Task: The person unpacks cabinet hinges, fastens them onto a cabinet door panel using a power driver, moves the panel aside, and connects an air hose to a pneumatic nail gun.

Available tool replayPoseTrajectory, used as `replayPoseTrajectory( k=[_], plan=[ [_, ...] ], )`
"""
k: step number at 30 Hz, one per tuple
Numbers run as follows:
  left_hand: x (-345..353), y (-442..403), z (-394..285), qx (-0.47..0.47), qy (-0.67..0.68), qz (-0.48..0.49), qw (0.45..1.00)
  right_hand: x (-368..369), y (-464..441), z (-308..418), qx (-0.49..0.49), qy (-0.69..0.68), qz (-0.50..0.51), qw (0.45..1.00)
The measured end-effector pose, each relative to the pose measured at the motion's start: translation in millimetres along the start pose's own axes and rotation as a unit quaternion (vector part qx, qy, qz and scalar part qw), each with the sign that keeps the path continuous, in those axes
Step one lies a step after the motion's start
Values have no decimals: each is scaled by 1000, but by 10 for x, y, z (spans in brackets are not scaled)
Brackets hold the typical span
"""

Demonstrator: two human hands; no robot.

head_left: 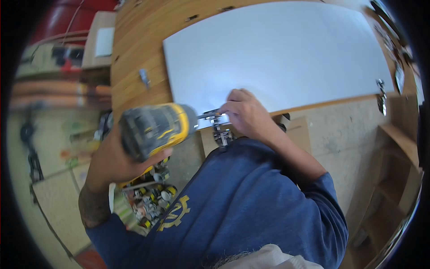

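Note:
My left hand (121,157) is wrapped round a yellow and black power drill (159,127), whose front end points right at a metal hinge (222,134). The hinge sits at the near left edge of a white panel (277,54), partly hanging past that edge. My right hand (246,112) is beside the hinge, with thumb and fingertips pressed together close to the drill's tip. What they pinch is too small to make out. A second metal hinge (381,96) is at the panel's right end.
The panel lies on a wooden tabletop (139,40). Small metal parts (191,18) and a grey-blue piece (144,78) rest on it. Below left, a container holds several cans or fittings (154,201). Wooden shelving (394,184) stands at the right; a red object (58,20) is at upper left.

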State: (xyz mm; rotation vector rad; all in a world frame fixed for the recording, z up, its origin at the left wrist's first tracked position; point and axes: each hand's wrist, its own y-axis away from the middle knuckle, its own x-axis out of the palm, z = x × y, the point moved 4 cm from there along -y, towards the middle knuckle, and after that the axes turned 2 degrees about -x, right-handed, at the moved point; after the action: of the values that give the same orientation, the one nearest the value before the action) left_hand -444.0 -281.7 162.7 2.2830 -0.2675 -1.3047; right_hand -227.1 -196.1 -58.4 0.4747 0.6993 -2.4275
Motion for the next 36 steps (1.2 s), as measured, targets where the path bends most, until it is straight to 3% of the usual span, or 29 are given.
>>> replayPoseTrajectory(
  k=[4,6,8,9,11,15,17,18,20,21,24,28,29,30,31,33,35,36],
  plan=[
    [-9,-79,-7,82,-50,30,995,98,92,-88,25,2,1,1000],
    [-17,-58,200,-59,-88,53,993,103,90,-154,-8,-27,-11,1000],
    [-44,-27,250,26,-110,-6,994,110,112,-137,27,-43,-61,997],
    [-9,-83,249,49,-118,9,992,117,110,-143,44,-31,-79,995],
    [-27,-139,344,-51,-63,-1,997,154,91,-153,53,-30,-62,996],
    [-266,31,452,-37,-151,118,981,77,80,-68,56,-40,-71,995],
    [-253,-15,406,67,-220,98,968,106,63,-100,47,-46,-68,995],
    [-242,-12,337,67,-224,99,967,97,79,-98,48,-49,-72,995],
    [-172,23,226,-49,-146,130,980,87,87,-94,41,-67,-63,995],
    [-86,14,106,-52,-148,126,980,82,98,-78,37,-69,-63,995],
    [30,-129,-139,-134,-61,31,989,80,95,-84,38,-74,-37,996],
    [8,-136,-71,27,-186,84,979,168,156,-222,25,-100,-66,992],
    [91,-125,-215,29,-115,49,992,12,164,-145,71,-145,-37,986],
    [91,-126,-215,9,-145,61,988,41,152,-165,28,-101,-83,991],
    [139,-149,-421,68,-178,66,979,14,139,-177,1,-94,-91,991],
    [151,-137,-410,58,-165,39,984,-11,115,-108,-23,-108,-83,990],
    [181,-168,-386,-40,-61,52,996,-59,112,-100,25,-95,-58,993],
    [189,-159,-335,-23,-52,56,997,-71,112,-80,26,-83,-59,995]
  ],
)
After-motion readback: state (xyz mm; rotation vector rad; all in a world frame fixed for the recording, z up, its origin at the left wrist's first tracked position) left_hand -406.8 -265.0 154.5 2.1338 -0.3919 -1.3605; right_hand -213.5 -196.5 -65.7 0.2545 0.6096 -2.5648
